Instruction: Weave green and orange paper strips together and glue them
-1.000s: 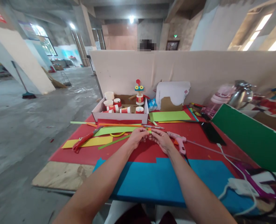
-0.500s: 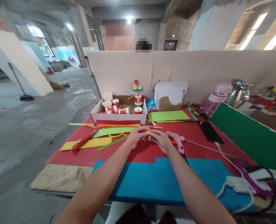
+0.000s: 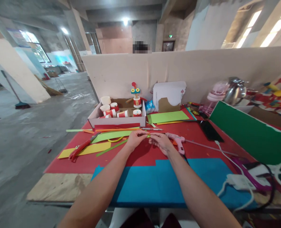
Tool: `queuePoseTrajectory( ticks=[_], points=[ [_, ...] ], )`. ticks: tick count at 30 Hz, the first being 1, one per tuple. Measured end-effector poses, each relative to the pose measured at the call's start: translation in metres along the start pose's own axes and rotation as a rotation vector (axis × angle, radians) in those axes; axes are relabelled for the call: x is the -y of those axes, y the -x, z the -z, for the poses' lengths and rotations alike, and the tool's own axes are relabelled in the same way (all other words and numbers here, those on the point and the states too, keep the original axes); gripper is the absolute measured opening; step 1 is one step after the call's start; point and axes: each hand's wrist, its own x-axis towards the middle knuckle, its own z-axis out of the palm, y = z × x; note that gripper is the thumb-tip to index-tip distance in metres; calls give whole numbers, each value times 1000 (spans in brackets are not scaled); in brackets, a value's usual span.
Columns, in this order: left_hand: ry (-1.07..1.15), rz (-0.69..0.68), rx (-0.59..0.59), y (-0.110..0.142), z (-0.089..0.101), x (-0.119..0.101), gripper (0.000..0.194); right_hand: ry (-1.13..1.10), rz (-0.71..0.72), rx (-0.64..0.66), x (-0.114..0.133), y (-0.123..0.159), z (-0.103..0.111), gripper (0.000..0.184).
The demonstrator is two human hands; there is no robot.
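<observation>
Between my fingertips is a small piece of green and orange paper (image 3: 148, 135), mostly covered by the fingers. My left hand (image 3: 136, 141) pinches it from the left, and my right hand (image 3: 161, 142) pinches it from the right. Both hands hover over the red table covering (image 3: 140, 158). Just right of my right hand lies a pink glue gun (image 3: 179, 144) with its cord. Left of my left hand are a green paper strip (image 3: 112, 148), a yellow ring-shaped piece (image 3: 116, 140) and wider light green paper (image 3: 107, 136).
Red-handled pliers (image 3: 82, 148) rest on yellow paper (image 3: 90, 149) at left. Behind stands a white box (image 3: 116, 122) with paper cups and a cup figure (image 3: 137, 99). A phone (image 3: 210, 130), a green board (image 3: 252, 139) and a power strip (image 3: 241, 183) lie right. Blue sheets (image 3: 154, 183) cover the front edge.
The view has swung slightly to the right. My hands stay together on the small paper piece, whose orange part shows less now as the fingers shift over it.
</observation>
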Motion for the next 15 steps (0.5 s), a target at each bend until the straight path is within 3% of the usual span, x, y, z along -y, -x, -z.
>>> queuePoseTrajectory(
  ticks=[9,15],
  points=[
    [-426,-428,59,1,2,4,21,-31,-5,-10,2,-1,1,5],
    [-589,-582,62,1,3,7,25,-71,-3,-19,4,2,-1,4]
  ],
)
